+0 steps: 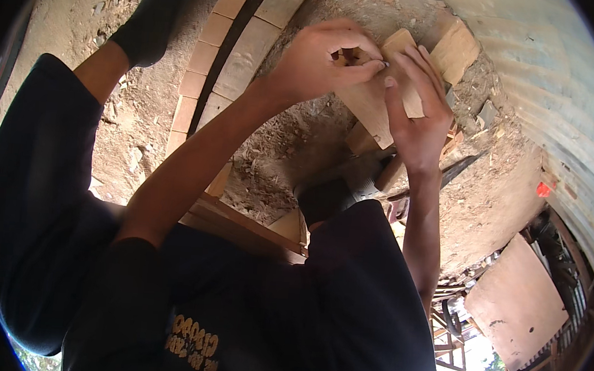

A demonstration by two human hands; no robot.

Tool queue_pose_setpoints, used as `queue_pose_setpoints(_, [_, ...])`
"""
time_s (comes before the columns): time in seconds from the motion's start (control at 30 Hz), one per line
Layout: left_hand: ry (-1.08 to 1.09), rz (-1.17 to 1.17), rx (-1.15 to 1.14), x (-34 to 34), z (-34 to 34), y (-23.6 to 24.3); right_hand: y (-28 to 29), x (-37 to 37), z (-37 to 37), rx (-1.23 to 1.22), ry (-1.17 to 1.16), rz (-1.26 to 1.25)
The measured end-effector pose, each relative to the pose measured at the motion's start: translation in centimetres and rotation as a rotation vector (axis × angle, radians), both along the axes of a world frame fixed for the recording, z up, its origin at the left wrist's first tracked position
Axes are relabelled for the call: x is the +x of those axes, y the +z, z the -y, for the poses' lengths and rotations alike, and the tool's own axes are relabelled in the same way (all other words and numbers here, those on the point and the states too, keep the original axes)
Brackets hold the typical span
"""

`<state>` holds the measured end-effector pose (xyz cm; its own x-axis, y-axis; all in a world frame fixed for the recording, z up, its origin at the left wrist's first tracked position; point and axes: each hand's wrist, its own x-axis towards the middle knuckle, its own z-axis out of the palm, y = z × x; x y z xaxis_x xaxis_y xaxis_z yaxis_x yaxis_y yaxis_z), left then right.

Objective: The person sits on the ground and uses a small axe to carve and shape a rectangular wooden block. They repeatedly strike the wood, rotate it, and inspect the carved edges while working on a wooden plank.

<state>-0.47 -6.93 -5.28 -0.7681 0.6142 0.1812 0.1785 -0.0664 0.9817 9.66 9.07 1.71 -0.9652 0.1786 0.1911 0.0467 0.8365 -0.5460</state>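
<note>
At far left, a row of pale bricks [210, 46] runs along the dirt ground [294, 136], past my dark-socked foot [150, 17]. My left hand [321, 62] is closed around the upper edge of a small wooden piece [373, 104], thumb and fingers pinched on it. My right hand [417, 118] lies flat against the same wooden piece from the right, fingers extended and pressed along its face. A second wooden block [455, 50] lies just behind, beside a corrugated metal sheet [563, 88].
</note>
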Motion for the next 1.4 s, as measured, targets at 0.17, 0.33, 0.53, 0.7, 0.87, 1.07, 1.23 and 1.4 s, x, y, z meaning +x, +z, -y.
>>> queue_pose_setpoints(0.17, [0.008, 0.026, 0.023, 0.2, 0.2, -0.3, 0.8, -1.1, 1.9, -0.094, -0.191, 0.02])
queue_pose_setpoints(0.33, [0.007, 0.004, 0.051, 0.3, 0.3, -1.0, 0.6, -1.1, 2.8, -0.011, -0.241, 0.019])
queue_pose_setpoints(0.53, [-0.184, 0.063, 0.157, -1.3, 1.6, -2.4, 0.2, -0.8, 3.5, -0.014, -0.299, 0.011])
queue_pose_setpoints(0.7, [-0.381, 0.053, -0.082, -2.8, 2.2, -2.9, 0.1, -1.0, 2.5, 0.069, -0.189, -0.026])
queue_pose_setpoints(0.87, [-0.406, -0.112, -0.241, -3.3, 0.8, -1.8, 0.0, -1.0, 2.1, 0.048, -0.141, -0.032])
queue_pose_setpoints(1.07, [-0.438, -0.043, -0.316, -2.8, 0.3, -2.1, -0.5, -0.1, 2.5, -0.034, -0.222, 0.023])
queue_pose_setpoints(1.23, [-0.563, 0.022, -0.308, -4.0, 0.4, -1.7, -2.9, 0.6, 1.5, 0.028, -0.082, -0.163])
queue_pose_setpoints(1.4, [-0.574, -0.028, -0.323, -4.1, 0.6, -1.2, -4.4, -0.8, 1.4, -0.067, -0.361, -0.255])
